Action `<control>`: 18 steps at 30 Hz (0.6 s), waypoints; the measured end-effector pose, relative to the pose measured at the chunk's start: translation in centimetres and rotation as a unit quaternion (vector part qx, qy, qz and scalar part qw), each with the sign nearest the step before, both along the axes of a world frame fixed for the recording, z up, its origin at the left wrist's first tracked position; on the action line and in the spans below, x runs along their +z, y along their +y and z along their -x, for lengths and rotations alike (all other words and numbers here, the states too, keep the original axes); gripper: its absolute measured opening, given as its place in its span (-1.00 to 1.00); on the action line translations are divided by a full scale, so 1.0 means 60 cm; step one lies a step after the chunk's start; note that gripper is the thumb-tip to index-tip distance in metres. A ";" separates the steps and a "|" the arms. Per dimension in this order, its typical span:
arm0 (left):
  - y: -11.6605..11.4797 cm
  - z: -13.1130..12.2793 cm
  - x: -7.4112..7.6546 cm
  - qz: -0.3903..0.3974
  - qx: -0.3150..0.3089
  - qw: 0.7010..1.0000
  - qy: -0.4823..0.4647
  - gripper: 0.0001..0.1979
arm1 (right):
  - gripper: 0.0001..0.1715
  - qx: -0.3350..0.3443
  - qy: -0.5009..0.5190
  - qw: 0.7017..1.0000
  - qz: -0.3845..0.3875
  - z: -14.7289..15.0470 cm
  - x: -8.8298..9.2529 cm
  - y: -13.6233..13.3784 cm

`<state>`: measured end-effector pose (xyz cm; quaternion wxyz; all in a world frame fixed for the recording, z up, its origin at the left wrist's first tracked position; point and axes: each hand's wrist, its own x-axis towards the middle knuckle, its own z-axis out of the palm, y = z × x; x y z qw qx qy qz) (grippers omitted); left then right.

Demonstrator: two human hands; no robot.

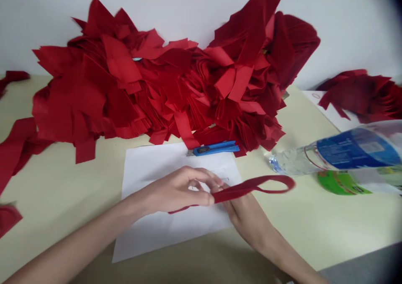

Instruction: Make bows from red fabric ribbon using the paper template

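Note:
My left hand [179, 187] pinches a red fabric strip [248, 188] between thumb and fingers. The strip is folded over into a loop at its right end, and a thin tail shows under the left thumb. Behind the strip, my right hand [243, 208] meets the left one and grips the same strip, its fingers partly hidden. Both hands are above a white sheet of paper [141, 229] with some thin dark lines on it. Just beyond them, a blue utility knife [216, 148] lies at the paper's far edge, its blade end pointing left.
A big heap of red fabric strips [163, 83] is piled against the wall. More red strips [364, 93] lie on paper at the right, and loose red pieces [15, 145] at the left. A clear bottle with a blue label [358, 145] lies beside a green package [342, 183].

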<state>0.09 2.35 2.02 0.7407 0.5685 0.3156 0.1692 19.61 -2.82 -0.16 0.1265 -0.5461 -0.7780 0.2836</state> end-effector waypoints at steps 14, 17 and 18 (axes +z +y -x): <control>0.038 -0.071 -0.035 0.248 -0.066 0.959 -0.120 -0.90 | -0.74 0.072 0.000 0.986 0.151 0.025 0.004 -0.020; 0.040 -0.069 -0.032 0.257 -0.019 0.960 -0.108 -0.88 | -0.73 0.090 0.010 0.984 0.153 0.028 0.011 -0.027; 0.041 -0.067 -0.032 0.256 -0.005 0.962 -0.099 -0.88 | -0.72 0.095 0.000 0.984 0.149 0.025 0.016 -0.033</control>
